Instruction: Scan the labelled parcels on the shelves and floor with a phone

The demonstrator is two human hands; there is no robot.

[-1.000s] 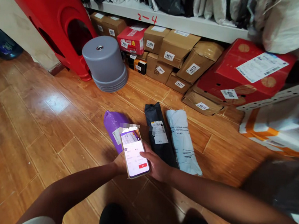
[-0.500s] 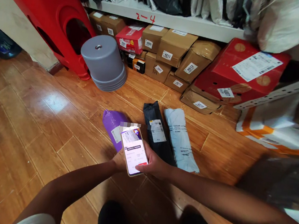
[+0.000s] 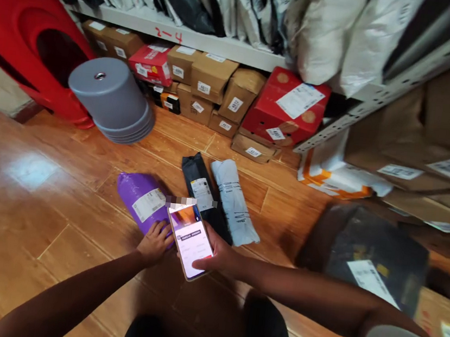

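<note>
In the head camera's view, a person crouching on a wooden floor [image 3: 42, 184] is holding a phone [image 3: 190, 239] in the right hand [image 3: 218, 258]. The fingers are wrapping its far edge and the thumb is lying on the lit screen, gripping it firmly. The left hand [image 3: 155, 243] is resting on the near end of a purple parcel [image 3: 142, 200], fingers loosely spread on the plastic and not closing round it. The purple parcel is lying flat on the floor, label up, just left of the phone and partly hidden behind it. A black parcel [image 3: 200, 190] and a grey-white parcel [image 3: 233, 202] are lying side by side to its right, the 3 forming a row. The purple parcel is looking like a plump poly bag, probably light, soft and slippery, so a grasp across its middle or a pinch at its near end would likely be holding best. Behind, a stack of grey stools [image 3: 110, 97] is leaning beside a red stool [image 3: 17, 17]. Labelled cardboard boxes [image 3: 211, 76] and a red box [image 3: 285, 107] are sitting under a shelf [image 3: 207, 43] marked 2-4.
</note>
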